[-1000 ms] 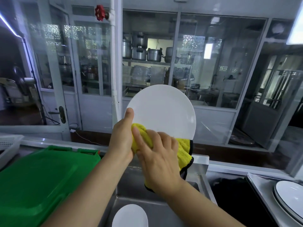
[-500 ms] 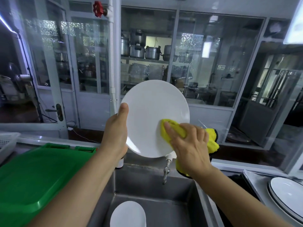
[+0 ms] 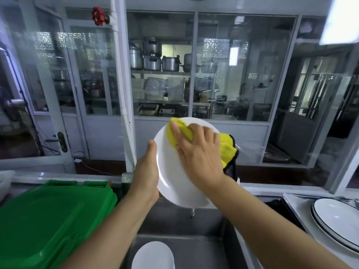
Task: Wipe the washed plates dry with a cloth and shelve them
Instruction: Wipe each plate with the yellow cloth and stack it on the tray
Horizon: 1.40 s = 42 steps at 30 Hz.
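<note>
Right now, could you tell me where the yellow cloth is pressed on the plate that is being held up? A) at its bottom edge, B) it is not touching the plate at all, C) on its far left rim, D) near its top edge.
D: the right hand presses the yellow cloth against the upper part of the white plate, while the left hand grips the left rim.

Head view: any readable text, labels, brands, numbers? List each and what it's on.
None readable.
Plate, yellow cloth, green lid: no print visible.
Rimmed plates at right: plain, dark edge line only.
Pots and containers behind the glass: any labels are too small and blurred to read.
</note>
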Each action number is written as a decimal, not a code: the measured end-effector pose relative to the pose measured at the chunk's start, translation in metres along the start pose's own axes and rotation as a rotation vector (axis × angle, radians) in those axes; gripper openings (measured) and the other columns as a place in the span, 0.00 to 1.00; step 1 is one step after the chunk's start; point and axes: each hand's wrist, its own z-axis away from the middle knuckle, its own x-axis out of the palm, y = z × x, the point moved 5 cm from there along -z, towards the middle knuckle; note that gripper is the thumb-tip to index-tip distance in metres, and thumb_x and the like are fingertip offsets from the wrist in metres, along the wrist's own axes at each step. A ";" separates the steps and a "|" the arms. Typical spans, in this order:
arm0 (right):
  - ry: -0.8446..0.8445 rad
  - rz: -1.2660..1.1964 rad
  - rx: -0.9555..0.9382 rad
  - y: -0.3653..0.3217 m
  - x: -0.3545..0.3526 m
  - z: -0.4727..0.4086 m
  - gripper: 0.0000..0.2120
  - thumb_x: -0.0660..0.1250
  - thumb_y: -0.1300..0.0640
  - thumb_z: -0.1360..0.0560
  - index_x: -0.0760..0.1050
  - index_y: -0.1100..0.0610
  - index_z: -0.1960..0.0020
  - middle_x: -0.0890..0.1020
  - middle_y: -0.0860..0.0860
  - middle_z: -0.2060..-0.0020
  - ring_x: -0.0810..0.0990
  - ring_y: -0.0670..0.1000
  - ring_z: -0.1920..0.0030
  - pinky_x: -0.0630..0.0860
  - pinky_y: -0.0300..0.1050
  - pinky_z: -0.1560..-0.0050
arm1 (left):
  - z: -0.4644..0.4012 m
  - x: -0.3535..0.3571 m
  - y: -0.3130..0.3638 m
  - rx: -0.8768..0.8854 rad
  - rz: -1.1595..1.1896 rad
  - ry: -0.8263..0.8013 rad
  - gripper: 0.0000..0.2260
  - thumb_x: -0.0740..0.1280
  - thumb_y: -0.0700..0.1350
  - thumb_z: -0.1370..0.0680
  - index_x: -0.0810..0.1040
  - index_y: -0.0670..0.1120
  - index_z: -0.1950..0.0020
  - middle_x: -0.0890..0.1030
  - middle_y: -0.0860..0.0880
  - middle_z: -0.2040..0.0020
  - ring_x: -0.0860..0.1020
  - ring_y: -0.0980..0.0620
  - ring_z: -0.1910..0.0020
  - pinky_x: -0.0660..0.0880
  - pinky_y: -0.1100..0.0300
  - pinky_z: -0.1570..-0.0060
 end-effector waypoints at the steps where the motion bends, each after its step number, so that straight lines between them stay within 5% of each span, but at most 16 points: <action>1: -0.008 -0.015 -0.028 -0.008 0.000 0.004 0.23 0.60 0.51 0.23 0.68 0.48 0.28 0.76 0.56 0.49 0.72 0.59 0.54 0.67 0.54 0.54 | 0.000 0.001 -0.003 -0.016 0.020 -0.004 0.22 0.56 0.63 0.21 0.81 0.49 0.53 0.85 0.46 0.59 0.83 0.46 0.57 0.79 0.51 0.55; 8: -0.048 -0.097 -0.158 -0.043 0.003 0.051 0.21 0.56 0.51 0.21 0.68 0.50 0.28 0.76 0.55 0.52 0.71 0.58 0.59 0.67 0.53 0.56 | -0.011 -0.005 -0.010 -0.079 0.149 0.005 0.27 0.59 0.66 0.25 0.81 0.44 0.46 0.85 0.42 0.53 0.83 0.43 0.52 0.78 0.48 0.50; 13: -0.054 -0.130 -0.309 -0.023 0.005 0.074 0.25 0.66 0.55 0.25 0.68 0.47 0.30 0.78 0.53 0.52 0.73 0.58 0.58 0.69 0.53 0.53 | -0.016 -0.015 0.000 -0.004 0.115 0.043 0.20 0.59 0.62 0.22 0.80 0.48 0.53 0.85 0.46 0.58 0.82 0.43 0.55 0.78 0.48 0.54; 21: 0.057 -0.012 -0.022 0.064 -0.006 0.040 0.19 0.61 0.49 0.23 0.71 0.46 0.32 0.74 0.55 0.49 0.70 0.58 0.55 0.66 0.52 0.54 | -0.009 -0.020 0.012 0.101 0.025 0.006 0.17 0.56 0.59 0.20 0.78 0.53 0.58 0.83 0.53 0.61 0.80 0.50 0.56 0.76 0.55 0.59; 26: -0.068 -0.622 0.548 0.093 0.000 0.021 0.20 0.59 0.55 0.19 0.67 0.47 0.28 0.70 0.52 0.47 0.69 0.49 0.48 0.64 0.42 0.43 | -0.009 -0.022 0.012 0.101 0.017 0.024 0.17 0.54 0.61 0.20 0.77 0.54 0.56 0.82 0.51 0.57 0.80 0.48 0.55 0.76 0.52 0.55; 29: -0.205 -0.962 0.723 0.086 0.008 0.024 0.19 0.62 0.42 0.23 0.73 0.45 0.33 0.77 0.53 0.44 0.74 0.48 0.43 0.70 0.49 0.37 | -0.010 -0.025 0.010 0.092 0.044 0.027 0.17 0.53 0.61 0.20 0.77 0.55 0.56 0.82 0.51 0.56 0.80 0.48 0.54 0.77 0.50 0.53; 32: -0.301 -1.150 0.816 0.075 0.003 0.028 0.13 0.71 0.46 0.28 0.79 0.44 0.44 0.82 0.51 0.49 0.81 0.53 0.48 0.79 0.52 0.47 | -0.012 -0.023 0.010 0.120 0.029 0.009 0.17 0.52 0.61 0.20 0.76 0.55 0.56 0.81 0.52 0.58 0.79 0.50 0.56 0.75 0.56 0.59; 34: -0.327 -1.283 0.828 0.069 0.000 0.030 0.10 0.71 0.58 0.26 0.79 0.49 0.46 0.85 0.49 0.56 0.83 0.51 0.55 0.80 0.46 0.57 | -0.018 -0.023 0.010 0.126 -0.038 0.001 0.17 0.53 0.61 0.20 0.76 0.55 0.56 0.81 0.53 0.57 0.79 0.51 0.55 0.75 0.55 0.56; 37: -0.298 -1.450 0.843 0.059 -0.004 0.031 0.10 0.68 0.62 0.24 0.79 0.53 0.45 0.85 0.51 0.57 0.84 0.51 0.58 0.80 0.45 0.60 | -0.036 -0.028 0.007 0.116 -0.174 0.020 0.14 0.56 0.60 0.21 0.75 0.53 0.46 0.79 0.51 0.48 0.77 0.49 0.48 0.73 0.51 0.47; 40: -0.219 -1.219 0.757 0.052 0.000 0.031 0.11 0.68 0.62 0.24 0.79 0.49 0.47 0.84 0.44 0.60 0.82 0.44 0.58 0.77 0.44 0.57 | -0.039 -0.025 0.005 0.170 -0.356 0.053 0.26 0.65 0.54 0.23 0.62 0.48 0.28 0.71 0.47 0.34 0.72 0.47 0.40 0.72 0.53 0.45; 42: -0.148 -0.902 0.612 0.045 0.003 0.033 0.15 0.69 0.60 0.25 0.78 0.44 0.43 0.81 0.44 0.57 0.79 0.46 0.55 0.74 0.43 0.54 | -0.029 -0.016 -0.001 0.205 -0.349 0.007 0.27 0.68 0.53 0.25 0.65 0.48 0.29 0.72 0.49 0.35 0.73 0.48 0.38 0.73 0.58 0.47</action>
